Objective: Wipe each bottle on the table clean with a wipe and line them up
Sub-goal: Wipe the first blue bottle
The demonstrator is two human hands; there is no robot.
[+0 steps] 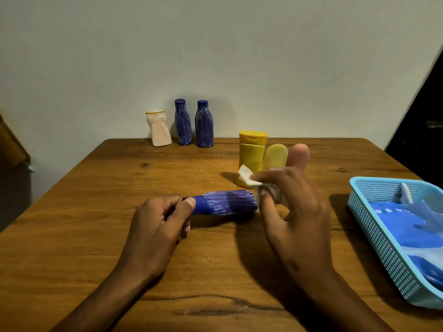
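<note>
Your left hand (159, 219) grips the cap end of a blue bottle (225, 202) lying sideways, low over the wooden table (96, 188), while your right hand (291, 207) pinches a white wipe (249, 179) against its base, with three bottles lined up at the far edge.

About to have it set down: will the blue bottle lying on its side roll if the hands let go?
Probably. The blue bottle looks round-bodied and lies on its side on the flat table, with only the left hand steadying its cap end. It looks like light plastic, so a nudge from the wipe could shift it.
</note>
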